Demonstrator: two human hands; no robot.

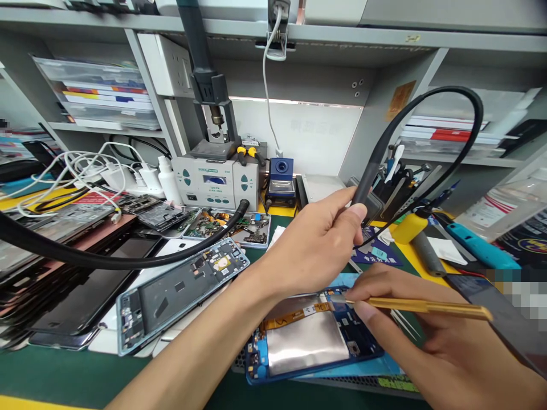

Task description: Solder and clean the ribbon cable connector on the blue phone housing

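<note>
- The opened phone (307, 341) lies flat on the green bench (64, 378), close in front of the person, back cover already off and its insides on show.
- The left hand (316, 245) is wrapped around the dark hot-air handle (363, 182), whose thick hose (427, 114) loops up and over to the right; the nozzle end is hidden behind the hand, so where it aims cannot be told for sure.
- The right hand (410, 319) pinches gold tweezers (419, 306), tips down at the phone's upper edge, right by the orange flex strip (294, 316).
- Both hands are clamped on their tools and sit close together over the phone's top end.
- Progress, as I read it: disassembly is well along, with the shell open and the work now at the flex strip or a small part near it. Whatever the tweezers touch looks not yet lifted free, though the tips are small and partly masked.
- The phone itself: blue frame, a large silvery foil-covered block (307, 341) filling the middle, small connectors down the left edge, the orange strip crossing above the block.
- Left of it lies a second stripped phone frame (179, 290), pale blue, cavity bare.
- Behind, a rework station (217, 182) stands by a tray of loose circuit boards (231, 225).
</note>
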